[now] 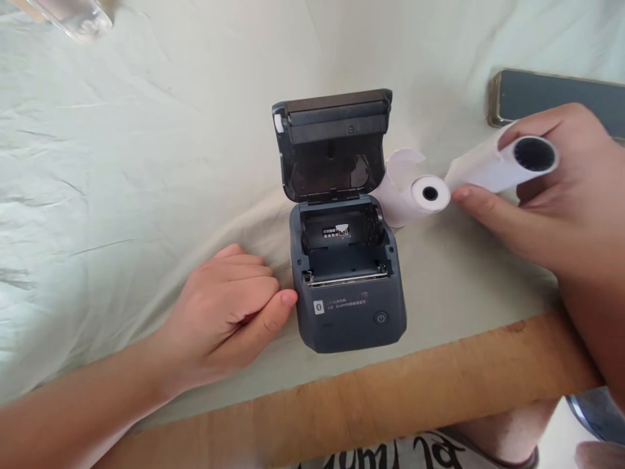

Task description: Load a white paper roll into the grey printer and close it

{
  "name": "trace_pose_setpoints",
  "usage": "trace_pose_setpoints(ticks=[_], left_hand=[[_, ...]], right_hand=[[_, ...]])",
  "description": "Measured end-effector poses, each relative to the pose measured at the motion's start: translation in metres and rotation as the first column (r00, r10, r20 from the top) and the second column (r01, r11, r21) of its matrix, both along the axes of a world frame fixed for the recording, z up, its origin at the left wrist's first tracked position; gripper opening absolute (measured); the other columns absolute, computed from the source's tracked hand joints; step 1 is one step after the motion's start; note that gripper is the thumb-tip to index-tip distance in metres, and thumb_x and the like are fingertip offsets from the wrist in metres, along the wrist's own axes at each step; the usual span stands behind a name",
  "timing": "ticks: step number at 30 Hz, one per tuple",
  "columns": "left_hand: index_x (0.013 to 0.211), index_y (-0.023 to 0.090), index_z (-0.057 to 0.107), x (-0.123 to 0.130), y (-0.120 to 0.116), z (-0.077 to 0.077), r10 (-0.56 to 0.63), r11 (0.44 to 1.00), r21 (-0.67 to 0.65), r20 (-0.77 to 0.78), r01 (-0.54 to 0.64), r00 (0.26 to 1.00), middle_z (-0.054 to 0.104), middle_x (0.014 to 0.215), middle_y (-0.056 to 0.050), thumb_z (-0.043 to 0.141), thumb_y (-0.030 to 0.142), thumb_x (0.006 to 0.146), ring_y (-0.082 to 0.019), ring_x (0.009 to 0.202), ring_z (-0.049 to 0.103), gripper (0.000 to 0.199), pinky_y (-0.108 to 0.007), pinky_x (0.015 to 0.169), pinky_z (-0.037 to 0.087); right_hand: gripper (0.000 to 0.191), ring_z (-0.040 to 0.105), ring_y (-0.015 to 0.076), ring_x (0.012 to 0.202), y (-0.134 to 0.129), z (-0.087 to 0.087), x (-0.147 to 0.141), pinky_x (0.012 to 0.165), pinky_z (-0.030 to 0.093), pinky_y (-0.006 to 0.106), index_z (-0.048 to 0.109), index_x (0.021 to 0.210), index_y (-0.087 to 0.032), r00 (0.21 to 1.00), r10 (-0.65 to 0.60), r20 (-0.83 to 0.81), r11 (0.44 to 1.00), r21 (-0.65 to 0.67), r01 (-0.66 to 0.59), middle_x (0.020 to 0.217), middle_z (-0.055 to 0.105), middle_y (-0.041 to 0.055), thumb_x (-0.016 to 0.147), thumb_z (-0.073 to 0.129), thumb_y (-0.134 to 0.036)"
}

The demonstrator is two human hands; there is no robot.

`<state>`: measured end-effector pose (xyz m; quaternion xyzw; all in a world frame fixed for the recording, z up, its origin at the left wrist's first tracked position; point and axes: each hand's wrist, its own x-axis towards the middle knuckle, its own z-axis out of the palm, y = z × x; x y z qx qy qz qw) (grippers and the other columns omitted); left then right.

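A dark blue label printer stands on the pale cloth with its black lid raised and its paper bay showing. My left hand rests on the cloth to the left of it, fingers curled in and thumb tip against or very near the printer's side; nothing shows in it. In my right hand is a white paper roll, its dark hollow core facing me. A second, thicker-walled white roll with a small black core lies just right of the printer, close to my right thumb.
A phone lies at the upper right, beyond my right hand. A clear plastic object sits at the top left corner. The wooden table edge runs along the front, with my legs below it.
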<state>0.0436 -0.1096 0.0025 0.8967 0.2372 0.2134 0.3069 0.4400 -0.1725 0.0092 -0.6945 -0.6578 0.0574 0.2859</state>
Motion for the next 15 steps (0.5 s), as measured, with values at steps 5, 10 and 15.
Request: trace_pose_setpoints(ticks=[5,10,15], left_hand=[[0.088,0.026,0.034,-0.002,-0.001,-0.002,0.020,1.000,0.013,0.012,-0.020,1.000,0.039,0.066,0.009,0.055,0.009,0.115,-0.017,0.060,0.033,0.038,-0.042,0.070,0.035],[0.135,0.036,0.060,-0.003,-0.002,-0.004,0.076,0.997,-0.002,0.028,-0.076,0.997,0.070,0.107,-0.001,0.071,0.039,0.115,-0.024,0.088,0.070,0.022,-0.039,0.071,0.056],[0.174,0.044,0.054,-0.009,-0.005,-0.017,0.034,0.995,0.098,-0.017,-0.032,0.999,0.057,0.174,-0.020,0.087,0.067,0.098,-0.053,0.161,0.067,0.086,-0.068,0.100,0.076]], right_hand=[[0.056,0.071,0.0175,0.086,0.001,-0.013,0.016,0.072,0.053,0.038,0.065,0.148,-0.032,0.992,0.116,-0.041,0.992,-0.038,-0.118,0.127,0.081,0.0067,0.097,0.088,-0.040],[0.048,0.080,0.0342,0.134,-0.005,-0.003,-0.004,0.110,0.068,0.055,0.067,0.148,-0.029,0.980,0.141,0.137,0.977,0.138,-0.160,0.147,0.081,0.0155,0.101,0.077,-0.032],[0.020,0.080,0.0290,0.104,-0.019,0.010,-0.051,0.092,0.071,0.050,0.075,0.130,-0.035,0.966,0.142,0.218,0.943,0.268,-0.199,0.121,0.085,0.0093,0.111,0.073,-0.032]])
